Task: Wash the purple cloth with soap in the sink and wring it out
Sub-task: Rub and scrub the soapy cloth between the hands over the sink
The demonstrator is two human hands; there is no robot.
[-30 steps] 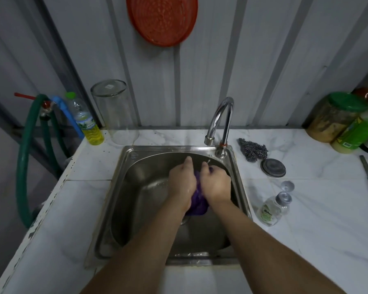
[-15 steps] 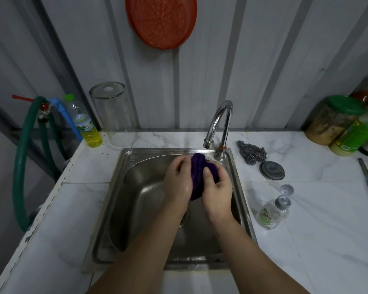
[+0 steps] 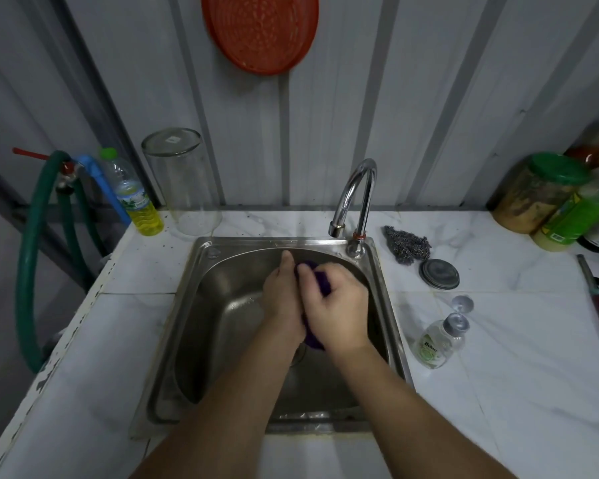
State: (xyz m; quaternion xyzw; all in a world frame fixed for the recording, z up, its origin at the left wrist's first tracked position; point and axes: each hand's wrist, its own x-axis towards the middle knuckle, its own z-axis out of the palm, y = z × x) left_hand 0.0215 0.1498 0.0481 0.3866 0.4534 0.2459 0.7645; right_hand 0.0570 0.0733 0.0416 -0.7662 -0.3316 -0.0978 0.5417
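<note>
Over the steel sink (image 3: 187,326), both hands press the purple cloth (image 3: 322,281) between them. My left hand (image 3: 282,302) lies flat against the cloth's left side. My right hand (image 3: 336,309) is curled over it from the right. Only a strip of cloth shows between the fingers, plus a bit below the palms; the rest is hidden. A small clear soap bottle (image 3: 438,340) lies tilted on the counter right of the sink, its cap (image 3: 462,303) off beside it. No water visibly runs from the chrome faucet (image 3: 355,195).
A steel scourer (image 3: 407,247) and a round metal lid (image 3: 439,274) sit right of the faucet. Jars with green lids (image 3: 547,191) crowd the back right corner. At the back left stand a yellow liquid bottle (image 3: 137,198), a glass jar (image 3: 184,181) and a green hose (image 3: 32,257).
The hands rubbed the cloth: it was raised toward the faucet with more purple showing, and now the right hand has closed over it and both hands sit lower in the basin.
</note>
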